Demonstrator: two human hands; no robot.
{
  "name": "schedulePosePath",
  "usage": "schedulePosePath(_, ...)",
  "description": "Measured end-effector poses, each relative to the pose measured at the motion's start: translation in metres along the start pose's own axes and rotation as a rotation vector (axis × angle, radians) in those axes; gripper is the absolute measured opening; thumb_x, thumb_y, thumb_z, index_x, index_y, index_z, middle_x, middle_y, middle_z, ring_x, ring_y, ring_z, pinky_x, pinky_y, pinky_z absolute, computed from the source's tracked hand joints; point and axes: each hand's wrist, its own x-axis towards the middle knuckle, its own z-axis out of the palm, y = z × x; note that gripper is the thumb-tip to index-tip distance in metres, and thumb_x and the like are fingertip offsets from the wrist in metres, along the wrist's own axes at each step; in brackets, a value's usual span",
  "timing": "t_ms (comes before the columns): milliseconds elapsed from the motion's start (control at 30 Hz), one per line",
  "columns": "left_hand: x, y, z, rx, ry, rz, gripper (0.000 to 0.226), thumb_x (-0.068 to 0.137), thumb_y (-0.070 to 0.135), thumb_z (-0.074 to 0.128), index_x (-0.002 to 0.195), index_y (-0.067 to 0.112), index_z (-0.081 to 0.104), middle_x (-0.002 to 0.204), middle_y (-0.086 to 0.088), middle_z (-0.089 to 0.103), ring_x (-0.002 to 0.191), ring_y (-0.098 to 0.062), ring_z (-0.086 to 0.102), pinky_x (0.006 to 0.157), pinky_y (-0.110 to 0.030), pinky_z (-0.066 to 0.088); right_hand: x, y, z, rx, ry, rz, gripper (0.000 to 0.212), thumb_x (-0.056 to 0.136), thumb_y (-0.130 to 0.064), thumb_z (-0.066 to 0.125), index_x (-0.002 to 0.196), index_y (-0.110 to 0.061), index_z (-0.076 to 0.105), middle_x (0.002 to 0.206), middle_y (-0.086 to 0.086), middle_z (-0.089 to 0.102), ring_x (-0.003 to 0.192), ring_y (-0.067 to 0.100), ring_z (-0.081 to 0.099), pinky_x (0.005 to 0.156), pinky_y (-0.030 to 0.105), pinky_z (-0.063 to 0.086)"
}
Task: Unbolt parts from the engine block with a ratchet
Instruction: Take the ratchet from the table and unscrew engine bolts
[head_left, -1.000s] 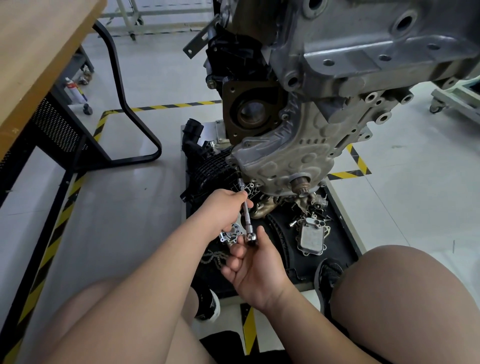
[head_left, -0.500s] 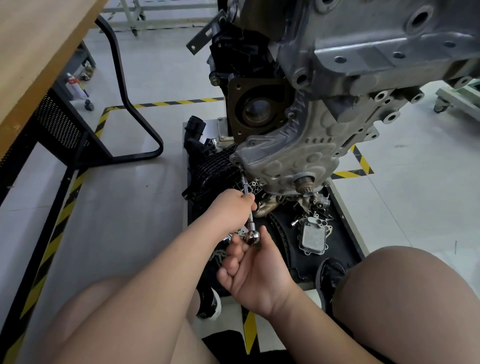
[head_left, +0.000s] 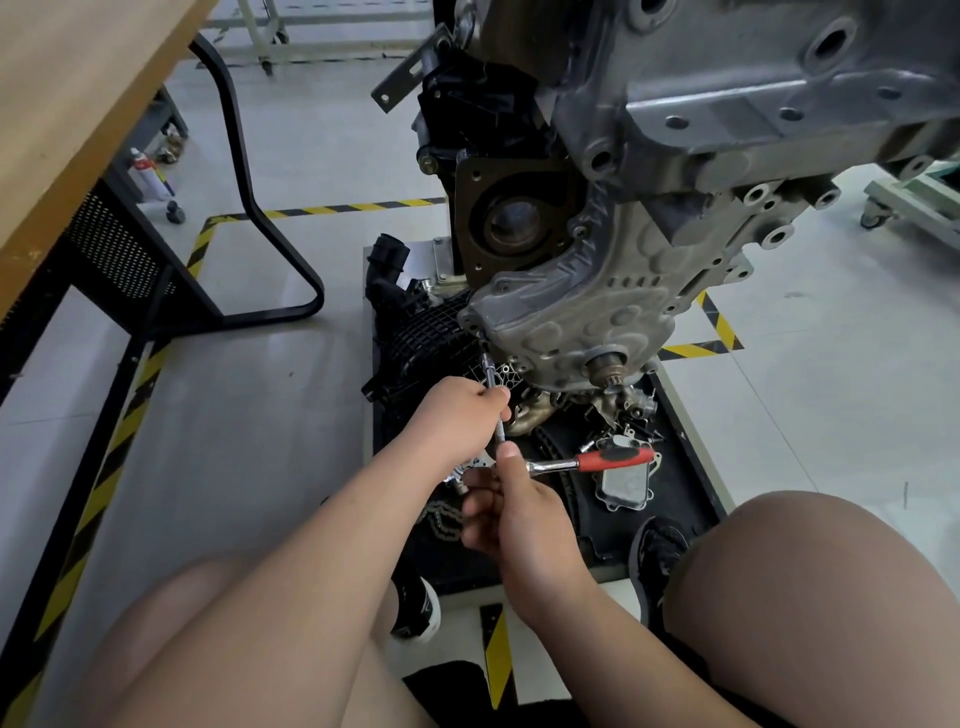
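The big engine (head_left: 597, 322) sits just above the fingers. The left hand (head_left: 457, 410) curls tight round the thin rod (head_left: 489, 370). The right hand (head_left: 519, 519) pinches the ratchet (head_left: 613, 460) head. Its red handle has swung out right of the fingers, so a bolt is likely turning.

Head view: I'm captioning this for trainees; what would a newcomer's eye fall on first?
The grey engine block filling the upper right dominates. Below it at centre, the left hand holds an extension bar up to the block's lower edge, while the right hand holds the red-handled ratchet at its head.
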Motion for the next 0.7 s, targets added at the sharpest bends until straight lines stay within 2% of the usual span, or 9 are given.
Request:
schedulePosePath(133,-0.0007,0.0014,-0.0014,0.033,0.001,-0.002,0.037,0.095,0.036,0.049,0.065,0.024,0.066,0.031,0.015,0.044,0.030,0.001,0.043,0.032,-0.013,0.029,0.0020,0.0019,-0.0042,-0.302,0.080,-0.139,0.038,0.095,-0.041,0.057,0.075,-0.008,0.062,0.056,-0.002,0.064,0.047,0.014,0.058,0.051,0.025,0.048)
schedulePosePath(267,-0.0033,0.0034,-0.0014,0.046,0.012,0.006,0.035,0.096,0.032,0.049,0.066,0.023,0.065,0.031,0.018,0.044,0.031,0.004,0.045,0.031,-0.011,0.027,0.0038,0.0027,-0.0046,-0.331,0.055,-0.160,0.037,0.095,-0.039,0.057,0.076,-0.008,0.062,0.057,-0.001,0.065,0.048,0.014,0.058,0.052,0.026,0.048)
schedulePosePath(400,-0.0036,0.0061,-0.0044,0.007,0.017,0.001,0.035,0.095,0.035,0.050,0.066,0.022,0.065,0.032,0.015,0.046,0.030,0.002,0.043,0.032,-0.013,0.028,0.0059,0.0024,-0.0009,-0.099,-0.065,-0.082,0.053,0.100,-0.048,0.042,0.084,-0.004,0.065,0.057,0.007,0.061,0.045,0.020,0.055,0.047,0.024,0.047)
schedulePosePath(467,-0.0035,0.0073,-0.0042,-0.038,0.014,0.004,0.036,0.095,0.035,0.052,0.064,0.021,0.065,0.032,0.015,0.045,0.026,0.000,0.039,0.029,-0.013,0.026,0.0062,0.0024,0.0018,0.066,-0.130,0.013,0.066,0.099,-0.057,0.032,0.078,-0.004,0.064,0.052,0.009,0.056,0.043,0.022,0.051,0.045,0.024,0.046)
schedulePosePath(567,-0.0038,0.0088,-0.0030,-0.069,-0.023,-0.029,0.037,0.097,0.035,0.049,0.066,0.020,0.064,0.029,0.014,0.038,0.023,-0.002,0.032,0.030,-0.010,0.020,0.0053,0.0027,0.0041,0.283,-0.212,0.161,0.081,0.094,-0.070,0.020,0.058,-0.010,0.061,0.046,0.009,0.045,0.041,0.022,0.045,0.050,0.026,0.044)
schedulePosePath(700,-0.0024,0.0097,-0.0013,-0.096,-0.057,-0.097,0.038,0.098,0.034,0.046,0.069,0.018,0.064,0.030,0.015,0.028,0.024,-0.005,0.025,0.034,-0.011,0.021,0.0034,-0.0002,0.0032,0.468,-0.271,0.286,0.081,0.091,-0.075,0.018,0.053,-0.013,0.055,0.045,0.005,0.037,0.041,0.021,0.043,0.055,0.030,0.042)
